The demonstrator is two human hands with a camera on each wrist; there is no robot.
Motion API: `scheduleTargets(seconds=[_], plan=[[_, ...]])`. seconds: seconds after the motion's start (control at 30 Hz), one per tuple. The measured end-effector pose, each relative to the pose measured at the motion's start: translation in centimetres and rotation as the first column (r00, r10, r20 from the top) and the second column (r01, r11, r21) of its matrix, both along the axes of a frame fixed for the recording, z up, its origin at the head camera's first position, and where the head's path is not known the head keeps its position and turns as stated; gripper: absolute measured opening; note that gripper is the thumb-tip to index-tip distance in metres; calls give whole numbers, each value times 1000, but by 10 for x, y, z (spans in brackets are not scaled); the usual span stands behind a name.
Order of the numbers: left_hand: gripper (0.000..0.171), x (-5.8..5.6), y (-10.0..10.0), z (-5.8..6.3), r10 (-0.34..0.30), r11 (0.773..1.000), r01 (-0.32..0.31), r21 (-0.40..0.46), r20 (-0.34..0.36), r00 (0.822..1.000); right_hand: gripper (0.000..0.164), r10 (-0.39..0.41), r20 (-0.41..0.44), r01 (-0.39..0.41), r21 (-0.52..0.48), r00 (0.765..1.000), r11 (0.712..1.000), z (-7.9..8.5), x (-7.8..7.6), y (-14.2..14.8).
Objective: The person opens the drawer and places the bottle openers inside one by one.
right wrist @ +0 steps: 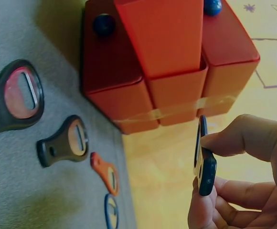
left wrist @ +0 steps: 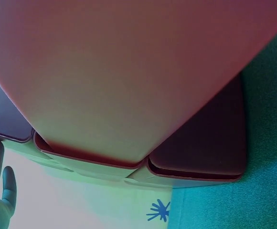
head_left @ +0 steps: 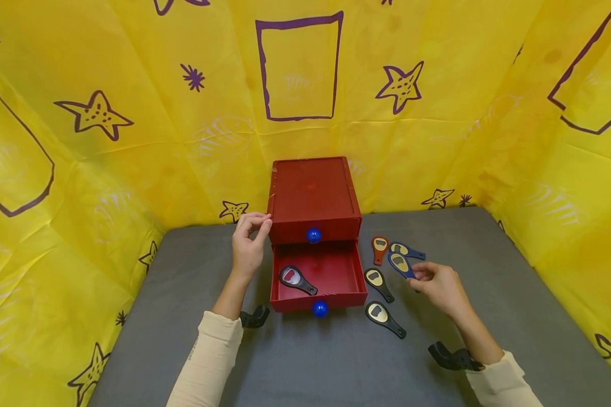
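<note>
A red drawer unit [head_left: 313, 189] with blue knobs stands against the yellow backdrop, its middle drawer [head_left: 297, 305] pulled out. Inside that drawer lies a black bottle opener [head_left: 306, 287] with a silvery plate. At the unit's upper left front corner, my left hand [head_left: 246, 249] touches the edge with its fingertips. My right hand [head_left: 440, 287] pinches a blue bottle opener [head_left: 401, 263] between thumb and fingers, to the right of the unit. The right wrist view shows this held opener [right wrist: 207, 171] edge-on. A second blue bottle opener [head_left: 416, 254] lies just behind it.
On the grey table [head_left: 326, 367], a red bottle opener [head_left: 379, 257] and two black bottle openers [head_left: 387, 293] lie right of the drawer. Yellow cloth [head_left: 193, 169] with purple drawings rises behind and on both sides. A blue knob [head_left: 320, 309] sticks out from the pulled-out drawer.
</note>
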State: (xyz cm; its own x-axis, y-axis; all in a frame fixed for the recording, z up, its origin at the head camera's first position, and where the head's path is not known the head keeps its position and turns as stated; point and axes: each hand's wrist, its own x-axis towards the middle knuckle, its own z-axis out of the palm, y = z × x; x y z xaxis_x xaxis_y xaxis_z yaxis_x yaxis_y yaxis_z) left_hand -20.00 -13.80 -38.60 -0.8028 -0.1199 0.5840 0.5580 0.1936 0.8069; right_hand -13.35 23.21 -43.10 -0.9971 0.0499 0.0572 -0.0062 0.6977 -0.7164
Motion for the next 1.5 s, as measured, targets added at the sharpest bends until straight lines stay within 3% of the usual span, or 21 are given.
scheduleTargets(seconds=[0.67,1.3,1.5], plan=[[15,1,2,2,-7,1000,7,17,-2,1000,32,26,-34,-28,-64,999,998,32,-4,-18],[16,0,1,0,-1,1000,0,17,15,1000,25,162,-116,-175,-122,980,977,43,-5,-48],[16,0,1,-2,-2,1000,1,20,22,1000,28,224,-73,-232,-120,972,965,48,-8,-58]])
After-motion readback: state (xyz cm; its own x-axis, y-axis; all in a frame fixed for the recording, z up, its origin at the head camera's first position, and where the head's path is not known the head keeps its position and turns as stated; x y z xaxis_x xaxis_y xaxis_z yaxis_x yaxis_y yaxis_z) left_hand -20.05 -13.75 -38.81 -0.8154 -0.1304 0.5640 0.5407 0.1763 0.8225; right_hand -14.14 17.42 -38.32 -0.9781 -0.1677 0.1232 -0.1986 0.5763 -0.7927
